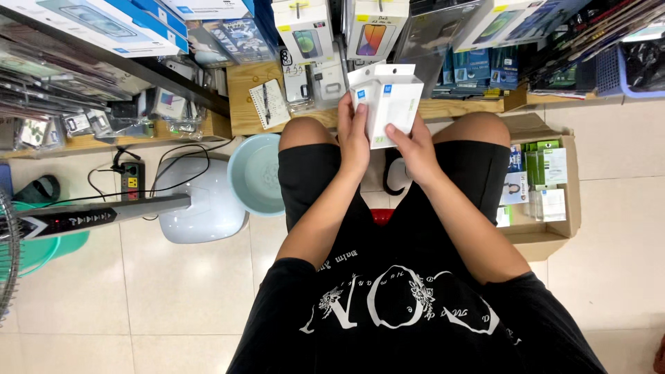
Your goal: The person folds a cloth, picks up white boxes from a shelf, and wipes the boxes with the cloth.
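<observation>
Shelves of packaged goods faced us; our left hand and right hand clamped fingers around white boxes, holding them up for inspection.

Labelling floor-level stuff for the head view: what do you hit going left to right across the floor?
Green basin → power strip → white fan base → pale blue bowl → left hand and right hand on white boxes → cardboard box.
</observation>
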